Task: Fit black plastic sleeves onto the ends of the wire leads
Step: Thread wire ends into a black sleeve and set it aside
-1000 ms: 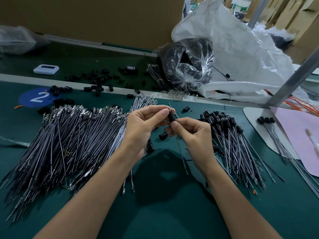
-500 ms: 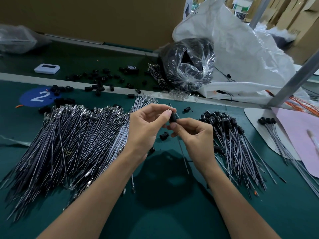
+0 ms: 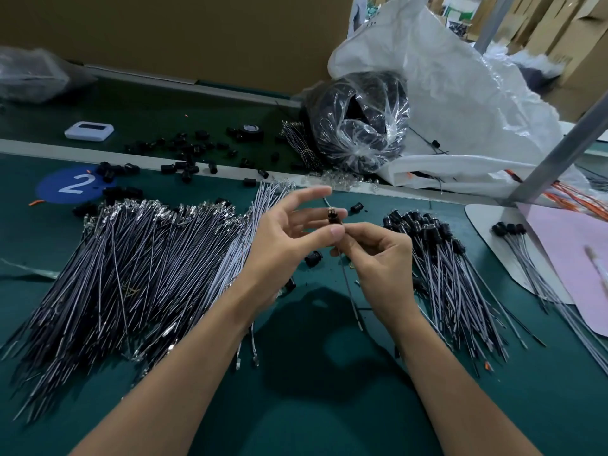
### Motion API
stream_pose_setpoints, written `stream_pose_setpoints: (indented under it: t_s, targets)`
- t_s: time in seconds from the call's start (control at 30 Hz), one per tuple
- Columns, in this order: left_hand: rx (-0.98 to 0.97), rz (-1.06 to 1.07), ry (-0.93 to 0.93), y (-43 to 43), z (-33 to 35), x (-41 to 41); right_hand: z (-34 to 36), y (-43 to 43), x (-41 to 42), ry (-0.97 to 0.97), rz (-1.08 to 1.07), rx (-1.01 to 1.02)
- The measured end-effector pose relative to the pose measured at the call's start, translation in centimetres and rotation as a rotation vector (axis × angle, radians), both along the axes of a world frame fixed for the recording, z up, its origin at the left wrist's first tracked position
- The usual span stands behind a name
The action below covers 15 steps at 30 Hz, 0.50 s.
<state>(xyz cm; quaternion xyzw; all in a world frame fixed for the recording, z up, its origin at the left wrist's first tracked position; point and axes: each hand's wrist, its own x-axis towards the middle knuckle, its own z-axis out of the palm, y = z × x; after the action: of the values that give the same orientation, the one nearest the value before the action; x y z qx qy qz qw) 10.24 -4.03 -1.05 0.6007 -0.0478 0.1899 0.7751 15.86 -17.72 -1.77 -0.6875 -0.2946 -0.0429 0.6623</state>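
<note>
Axis vertical: sleeve [image 3: 332, 216] atop lead [image 3: 353, 304]; right hand [image 3: 378, 255] pinched lead just below; left hand [image 3: 283, 238] slack, fingertips [image 3: 341, 212] touching sleeve.

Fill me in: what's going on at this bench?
A person is fitting sleeves onto wire leads by hand. The right hand pinches one wire lead just below a black sleeve at its tip. The left hand has its fingers spread, thumb and a fingertip at the sleeve; whether they pinch it is unclear. A big pile of bare leads lies to the left and a smaller sleeved pile to the right.
</note>
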Motion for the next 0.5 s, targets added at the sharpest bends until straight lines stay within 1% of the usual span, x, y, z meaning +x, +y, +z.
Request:
stream_pose_setpoints:
  t_s: [0.1, 0.3, 0.5]
  targets:
    - [0.037, 0.035, 0.011, -0.5, -0.2, 0.2, -0.1, 0.0, 0.2, 0.010, -0.018, 0.013]
    - [-0.059, 0.085, -0.079, -1.0, -0.3, 0.2, -0.2, 0.1, 0.1, -0.052, -0.002, 0.017]
    - [-0.111, 0.097, -0.112, -1.2, 0.0, 0.0, -0.2, 0.3, -0.5, -0.025, 0.040, 0.065]
